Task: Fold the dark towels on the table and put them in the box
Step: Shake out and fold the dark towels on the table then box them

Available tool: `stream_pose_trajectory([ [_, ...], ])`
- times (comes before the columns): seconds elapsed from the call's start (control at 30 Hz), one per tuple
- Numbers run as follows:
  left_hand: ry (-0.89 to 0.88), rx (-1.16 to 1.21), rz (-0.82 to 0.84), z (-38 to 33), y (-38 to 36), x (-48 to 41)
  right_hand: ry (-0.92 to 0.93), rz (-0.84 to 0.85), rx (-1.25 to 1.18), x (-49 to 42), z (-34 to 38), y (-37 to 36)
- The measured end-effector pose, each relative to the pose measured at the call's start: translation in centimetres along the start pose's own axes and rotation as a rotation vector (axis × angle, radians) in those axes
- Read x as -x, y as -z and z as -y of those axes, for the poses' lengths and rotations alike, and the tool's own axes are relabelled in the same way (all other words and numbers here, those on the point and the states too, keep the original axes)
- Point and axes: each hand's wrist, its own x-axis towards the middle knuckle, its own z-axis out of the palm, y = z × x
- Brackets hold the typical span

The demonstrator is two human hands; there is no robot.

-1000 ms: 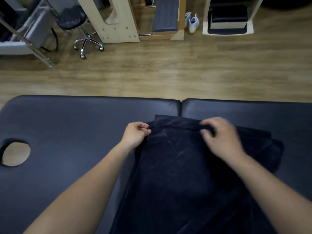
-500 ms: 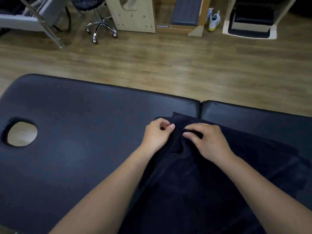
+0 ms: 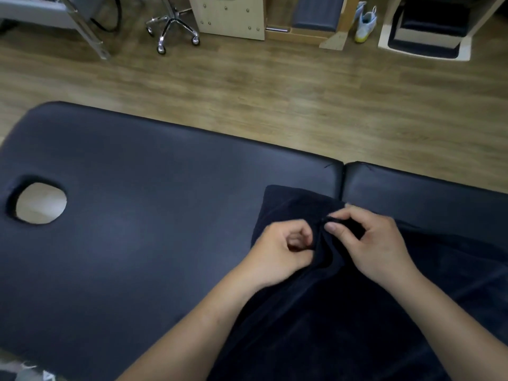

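A dark towel [image 3: 316,325] lies on the right part of a dark padded table [image 3: 137,243]. It spreads from the near edge of the view up toward the table's far edge. Its far left corner rests flat, just short of that edge and just left of the seam [image 3: 343,178] where the table's two pads meet.

Both hands are on the towel, close together and a little back from that corner. The left hand [image 3: 283,251] has its fingers curled in toward the palm and grips the cloth at its right side. The right hand [image 3: 379,243] pinches the towel between thumb and forefinger, its other fingers curled over the cloth behind them. Between the two hands the fabric is gathered into a raised ridge, and folds run from it down toward the near edge. Both bare forearms reach in from the near side, over the towel.

The left half of the table is bare padding, with an oval face hole [image 3: 41,203] near its left end.

Beyond the far edge is a wooden floor [image 3: 275,92]. On it stand the chrome wheeled base of a stool [image 3: 171,26], a pale wooden panel [image 3: 228,17] and a pair of light shoes [image 3: 364,23].
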Motion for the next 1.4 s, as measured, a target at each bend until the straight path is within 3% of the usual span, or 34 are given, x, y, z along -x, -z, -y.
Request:
stream_pose_trajectory([
  [0.03, 0.053, 0.041, -0.015, 0.4, 0.2, -0.1, -0.028, 0.012, -0.007, 0.1, 0.2, 0.2],
  [0.1, 0.159, 0.017, -0.277, 1.4, 1.4, -1.8, -0.067, 0.023, -0.006, -0.2, 0.2, 0.5],
  [0.17, 0.234, -0.247, -0.591, 2.7, 3.3, -4.5, -0.102, 0.063, 0.044, -0.9, 0.1, 0.5],
  [0.2, 0.276, -0.386, -0.632, 2.7, 4.0, -5.5, -0.112, 0.086, 0.066, -1.2, 0.0, 0.4],
  [0.27, 0.358, -0.504, -0.549, 2.5, 4.7, -7.3, -0.117, 0.144, 0.11, -1.7, 0.0, -0.1],
  [0.37, 0.442, -0.451, -0.444, 1.3, 4.9, -8.7, -0.126, 0.251, 0.218, -1.9, -0.9, -1.1],
  [0.5, 0.31, -0.269, -0.356, 0.8, 5.2, -8.4, -0.113, 0.282, 0.277, -1.9, -1.9, -1.7],
  [0.7, 0.203, -0.137, -0.439, 2.1, 5.2, -7.0, -0.135, 0.373, 0.47, -4.0, -1.6, -3.0],
  [0.9, 0.091, -0.193, -0.495, 1.6, 5.2, -6.0, -0.22, 0.469, 0.418, -5.1, -1.3, -3.2],
  [1.17, 0.085, -0.163, -0.412, -0.2, 5.1, -5.2, -0.101, 0.356, 0.115, -4.0, 0.1, -1.3],
  [1.27, 0.032, 0.044, -0.349, -1.6, 4.3, -4.3, -0.041, 0.232, -0.062, -4.4, 2.0, -1.2],
  [1.4, -0.028, 0.236, -0.219, -2.1, 3.2, -2.1, -0.043, 0.136, -0.107, -4.4, 2.8, -1.3],
])
